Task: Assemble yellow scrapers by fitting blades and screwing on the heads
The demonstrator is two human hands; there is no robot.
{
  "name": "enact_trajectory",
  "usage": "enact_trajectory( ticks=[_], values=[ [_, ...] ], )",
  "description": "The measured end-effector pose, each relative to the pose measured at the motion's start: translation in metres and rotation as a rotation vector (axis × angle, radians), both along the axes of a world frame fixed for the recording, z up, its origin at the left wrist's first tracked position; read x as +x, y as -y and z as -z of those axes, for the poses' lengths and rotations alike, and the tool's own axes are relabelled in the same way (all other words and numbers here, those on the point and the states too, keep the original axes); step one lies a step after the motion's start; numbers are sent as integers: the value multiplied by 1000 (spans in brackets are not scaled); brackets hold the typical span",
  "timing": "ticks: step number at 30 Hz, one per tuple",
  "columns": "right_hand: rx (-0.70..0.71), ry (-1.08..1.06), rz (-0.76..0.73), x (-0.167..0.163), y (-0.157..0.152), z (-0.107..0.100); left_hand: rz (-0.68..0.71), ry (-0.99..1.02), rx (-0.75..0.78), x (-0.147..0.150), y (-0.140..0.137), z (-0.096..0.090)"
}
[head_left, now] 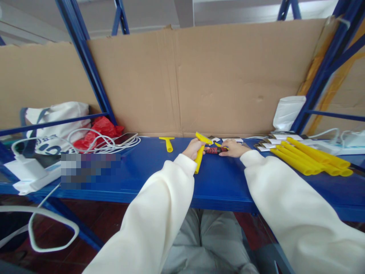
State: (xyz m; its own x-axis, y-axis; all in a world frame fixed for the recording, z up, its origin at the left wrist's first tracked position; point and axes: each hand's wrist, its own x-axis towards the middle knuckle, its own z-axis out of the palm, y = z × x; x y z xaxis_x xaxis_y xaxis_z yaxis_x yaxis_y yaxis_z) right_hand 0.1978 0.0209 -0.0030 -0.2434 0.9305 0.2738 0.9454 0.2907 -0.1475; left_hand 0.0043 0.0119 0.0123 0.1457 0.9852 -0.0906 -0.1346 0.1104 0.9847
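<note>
My left hand (194,148) is closed around a yellow T-shaped plastic handle (199,161), its crosspiece up and its stem slanting down toward the front edge. Just right of it, my right hand (232,147) has its fingers bent round the end of a red and black tool (212,150) lying low over the table. A small yellow piece shows by the right fingertips; what it belongs to is unclear. Another yellow T-shaped handle (169,145) lies to the left, stem toward me. Partly hidden behind my hands are small white and dark flat pieces.
Yellow tubular handles (313,158) are piled at right beside stacked white-and-dark flat packets (273,140). Cardboard (228,76) backs the blue table (159,175). White cables (105,146), a red plastic bag (98,131) and a power strip (42,180) are at left.
</note>
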Motion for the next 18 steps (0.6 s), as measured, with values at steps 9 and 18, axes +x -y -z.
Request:
enact_trajectory(
  ticks=[9, 18],
  values=[
    [-211, -607, -154, 13, -1, -9, -123, 51, -10, -2, -3, 0],
    [231, -1173, 67, 16, -2, -19, -163, 41, -40, -2, -2, -1]
  ],
)
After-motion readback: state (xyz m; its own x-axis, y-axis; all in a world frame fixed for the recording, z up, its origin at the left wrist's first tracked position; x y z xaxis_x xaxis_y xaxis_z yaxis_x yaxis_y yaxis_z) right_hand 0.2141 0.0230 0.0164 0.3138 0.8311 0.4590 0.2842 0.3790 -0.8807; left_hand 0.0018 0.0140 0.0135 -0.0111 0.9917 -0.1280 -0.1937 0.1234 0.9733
